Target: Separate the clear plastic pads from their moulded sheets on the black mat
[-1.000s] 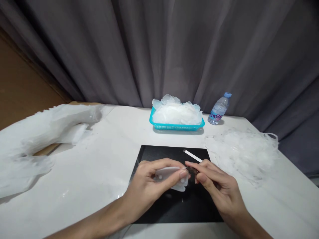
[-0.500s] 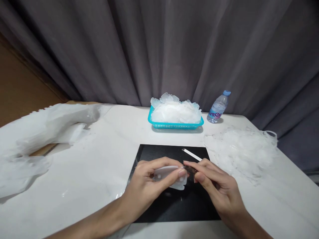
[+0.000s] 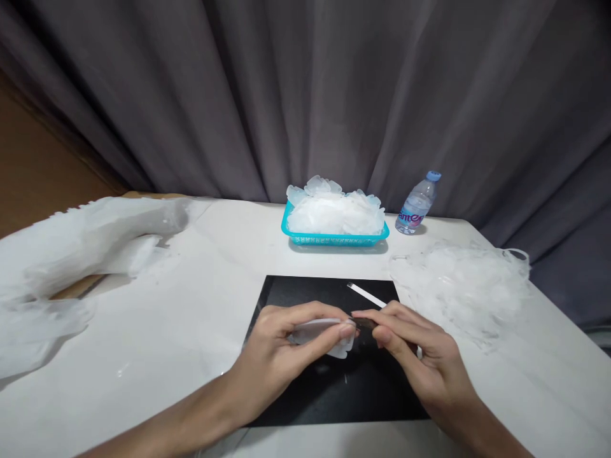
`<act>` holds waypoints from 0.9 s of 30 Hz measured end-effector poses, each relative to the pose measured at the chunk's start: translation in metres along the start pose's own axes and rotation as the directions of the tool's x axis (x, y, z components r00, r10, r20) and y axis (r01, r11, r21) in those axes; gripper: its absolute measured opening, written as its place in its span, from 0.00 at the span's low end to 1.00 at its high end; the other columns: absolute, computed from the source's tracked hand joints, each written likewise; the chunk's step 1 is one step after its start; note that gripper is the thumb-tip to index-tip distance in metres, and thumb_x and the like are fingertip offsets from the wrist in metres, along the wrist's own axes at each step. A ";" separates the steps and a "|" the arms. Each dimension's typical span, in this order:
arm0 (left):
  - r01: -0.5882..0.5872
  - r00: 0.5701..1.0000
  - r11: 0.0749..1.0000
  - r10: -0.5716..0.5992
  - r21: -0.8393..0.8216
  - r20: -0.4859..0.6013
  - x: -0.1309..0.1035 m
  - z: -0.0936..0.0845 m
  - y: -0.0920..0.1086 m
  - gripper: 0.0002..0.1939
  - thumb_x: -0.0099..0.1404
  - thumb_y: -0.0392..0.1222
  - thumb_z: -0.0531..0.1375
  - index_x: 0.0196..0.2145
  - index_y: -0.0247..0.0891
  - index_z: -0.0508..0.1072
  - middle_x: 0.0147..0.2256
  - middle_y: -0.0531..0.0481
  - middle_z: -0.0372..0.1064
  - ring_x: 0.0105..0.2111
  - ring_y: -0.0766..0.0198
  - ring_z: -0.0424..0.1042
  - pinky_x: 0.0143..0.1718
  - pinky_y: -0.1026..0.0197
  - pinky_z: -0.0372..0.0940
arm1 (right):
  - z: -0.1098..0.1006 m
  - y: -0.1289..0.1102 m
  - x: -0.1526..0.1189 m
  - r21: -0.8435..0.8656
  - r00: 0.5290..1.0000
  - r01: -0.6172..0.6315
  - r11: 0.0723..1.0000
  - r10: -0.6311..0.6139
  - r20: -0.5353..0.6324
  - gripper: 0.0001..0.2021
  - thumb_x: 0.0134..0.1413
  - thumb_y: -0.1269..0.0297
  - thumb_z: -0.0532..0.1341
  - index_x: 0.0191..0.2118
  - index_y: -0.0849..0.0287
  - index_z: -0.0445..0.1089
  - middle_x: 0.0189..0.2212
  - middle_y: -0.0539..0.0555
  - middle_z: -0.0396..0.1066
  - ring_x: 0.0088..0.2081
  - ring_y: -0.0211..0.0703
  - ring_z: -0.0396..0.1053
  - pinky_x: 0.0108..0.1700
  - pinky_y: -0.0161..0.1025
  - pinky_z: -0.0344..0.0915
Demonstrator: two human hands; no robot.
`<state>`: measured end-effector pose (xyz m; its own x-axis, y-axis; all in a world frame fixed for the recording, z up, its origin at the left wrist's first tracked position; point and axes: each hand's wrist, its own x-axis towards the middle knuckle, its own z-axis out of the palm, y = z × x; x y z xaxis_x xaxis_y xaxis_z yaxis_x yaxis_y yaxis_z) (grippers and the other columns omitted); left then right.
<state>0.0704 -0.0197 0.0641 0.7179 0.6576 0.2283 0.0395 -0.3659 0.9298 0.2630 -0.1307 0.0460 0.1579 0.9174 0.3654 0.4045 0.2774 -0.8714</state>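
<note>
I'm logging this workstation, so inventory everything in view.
Table: 1, white, foreground
Curtain: 1, grey, behind table
Panel: 1, brown, far left
Sheets: uncountable, whitish, table's left
Basket: 1, turquoise, table's back middle
Basket pieces: uncountable, whitish, heaped in basket
Bottle: 1, clear with blue cap, right of basket
Scraps: uncountable, whitish, table's right
Board: 1, black, table's front middle
Strip: 1, white with dark tip, on board
Held piece: 1, translucent, over board
Slim tool: 1, dark, beside held piece
Left hand: 1, bare, gripping held piece
Right hand: 1, bare, holding slim tool
</note>
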 end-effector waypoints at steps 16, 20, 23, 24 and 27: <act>-0.071 0.996 0.997 0.071 0.008 0.053 0.002 -0.004 0.003 0.05 0.70 0.35 0.65 0.41 0.41 0.82 0.33 0.57 0.82 0.32 0.70 0.80 0.36 0.75 0.73 | -0.015 0.001 0.003 0.011 0.992 0.013 1.000 -0.015 0.122 0.18 0.72 0.65 0.59 0.61 0.37 0.72 0.38 0.48 0.74 0.38 0.35 0.71 0.40 0.32 0.69; -0.078 0.996 0.996 0.076 0.038 0.054 0.000 -0.005 0.001 0.05 0.70 0.35 0.65 0.41 0.42 0.82 0.35 0.57 0.82 0.33 0.70 0.80 0.35 0.75 0.72 | -0.014 0.002 0.003 0.017 0.991 0.004 1.000 -0.007 0.131 0.18 0.72 0.65 0.59 0.61 0.38 0.72 0.39 0.49 0.75 0.40 0.37 0.72 0.41 0.33 0.70; -0.106 0.993 0.993 0.103 0.052 0.049 -0.001 -0.005 -0.002 0.06 0.70 0.35 0.64 0.42 0.42 0.82 0.36 0.56 0.82 0.34 0.69 0.81 0.36 0.74 0.72 | -0.014 0.004 0.002 0.013 0.990 0.001 1.000 -0.003 0.141 0.18 0.72 0.65 0.59 0.61 0.38 0.72 0.40 0.49 0.76 0.40 0.37 0.72 0.41 0.34 0.70; -0.112 0.993 0.992 0.109 0.058 0.050 -0.002 -0.005 -0.002 0.06 0.70 0.34 0.64 0.42 0.42 0.82 0.36 0.56 0.82 0.34 0.69 0.81 0.36 0.74 0.72 | -0.014 0.004 0.002 0.009 0.990 0.001 1.000 -0.002 0.142 0.18 0.72 0.65 0.59 0.61 0.38 0.72 0.40 0.49 0.76 0.40 0.37 0.72 0.41 0.34 0.70; -0.128 0.991 0.988 0.124 0.083 0.052 -0.002 -0.006 -0.004 0.07 0.70 0.34 0.64 0.43 0.41 0.81 0.36 0.55 0.82 0.34 0.69 0.80 0.35 0.73 0.72 | -0.014 0.005 0.001 -0.003 0.990 0.007 1.000 -0.006 0.143 0.18 0.72 0.66 0.59 0.61 0.39 0.72 0.41 0.50 0.76 0.40 0.38 0.73 0.41 0.35 0.70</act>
<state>0.0646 -0.0159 0.0612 0.7526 0.5717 0.3266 0.0045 -0.5005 0.8657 0.2783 -0.1321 0.0464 0.0246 0.9470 0.3202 0.4086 0.2827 -0.8678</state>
